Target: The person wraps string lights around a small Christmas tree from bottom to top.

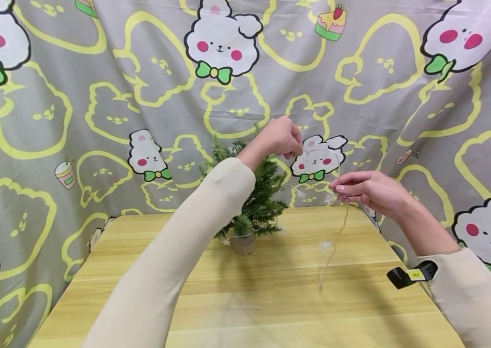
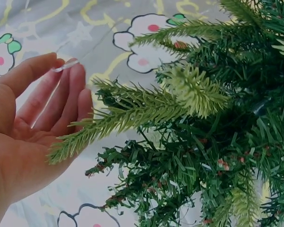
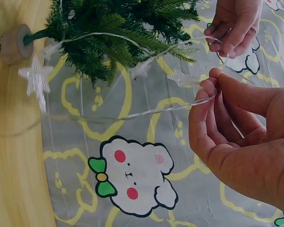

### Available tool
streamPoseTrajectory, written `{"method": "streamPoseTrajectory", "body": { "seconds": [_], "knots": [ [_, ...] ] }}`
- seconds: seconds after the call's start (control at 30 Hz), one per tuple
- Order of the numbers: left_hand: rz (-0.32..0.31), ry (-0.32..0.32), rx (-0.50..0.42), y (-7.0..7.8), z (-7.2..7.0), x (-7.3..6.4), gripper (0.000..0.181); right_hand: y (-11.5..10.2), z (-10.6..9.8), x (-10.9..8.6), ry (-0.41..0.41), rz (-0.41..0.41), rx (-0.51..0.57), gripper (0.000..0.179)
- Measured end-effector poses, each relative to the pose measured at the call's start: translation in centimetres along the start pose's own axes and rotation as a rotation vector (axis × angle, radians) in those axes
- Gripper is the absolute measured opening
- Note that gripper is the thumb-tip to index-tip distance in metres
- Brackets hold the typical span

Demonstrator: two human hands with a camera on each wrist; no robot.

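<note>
A small artificial Christmas tree [image 1: 263, 198] stands upright on a round wooden base [image 1: 243, 244], partly hidden behind the left forearm. My left hand [image 1: 281, 137] reaches past its upper right side and pinches a clear string of star lights [image 3: 151, 112] between thumb and fingertips. To the right of the tree, my right hand [image 1: 373, 192] pinches the same string lower down, and its loose end hangs toward the table. Clear plastic stars [image 3: 36, 78] dangle from the wire. In the left wrist view, green branches [image 2: 180, 94] lie close beside the left hand [image 2: 42, 104]. Part of the string crosses the tree's lower branches.
The wooden table [image 1: 141, 290] carries the tree near its far edge. Behind it hangs a grey curtain [image 1: 154, 63] printed with white rabbits and yellow outlines. A black strap device [image 1: 412, 274] sits on the right wrist.
</note>
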State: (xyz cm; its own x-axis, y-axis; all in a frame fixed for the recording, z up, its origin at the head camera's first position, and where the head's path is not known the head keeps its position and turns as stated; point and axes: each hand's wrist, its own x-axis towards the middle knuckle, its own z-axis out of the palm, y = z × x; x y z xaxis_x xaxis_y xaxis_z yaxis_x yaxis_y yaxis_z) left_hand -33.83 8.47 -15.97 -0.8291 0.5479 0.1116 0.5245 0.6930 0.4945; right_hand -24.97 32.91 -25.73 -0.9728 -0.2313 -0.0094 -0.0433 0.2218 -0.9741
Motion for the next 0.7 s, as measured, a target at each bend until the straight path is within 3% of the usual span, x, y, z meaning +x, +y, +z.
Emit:
{"method": "streamPoseTrajectory", "body": {
  "seconds": [0.33, 0.6, 0.7],
  "knots": [
    [-0.012, -0.022, 0.001, 0.11, -0.58, -0.26, 0.011, -0.27, 0.22, 0.17, -0.008, -0.005, 0.006, 0.013],
    [0.016, -0.016, 0.198, 0.19, -0.88, -0.12, 0.028, -0.38, 0.37, 0.24, -0.015, -0.01, 0.025, 0.015],
    [0.016, -0.021, 0.205, 0.11, -0.86, -0.08, 0.03, -0.4, 0.44, 0.23, -0.014, -0.014, 0.028, 0.015]
  ]
}}
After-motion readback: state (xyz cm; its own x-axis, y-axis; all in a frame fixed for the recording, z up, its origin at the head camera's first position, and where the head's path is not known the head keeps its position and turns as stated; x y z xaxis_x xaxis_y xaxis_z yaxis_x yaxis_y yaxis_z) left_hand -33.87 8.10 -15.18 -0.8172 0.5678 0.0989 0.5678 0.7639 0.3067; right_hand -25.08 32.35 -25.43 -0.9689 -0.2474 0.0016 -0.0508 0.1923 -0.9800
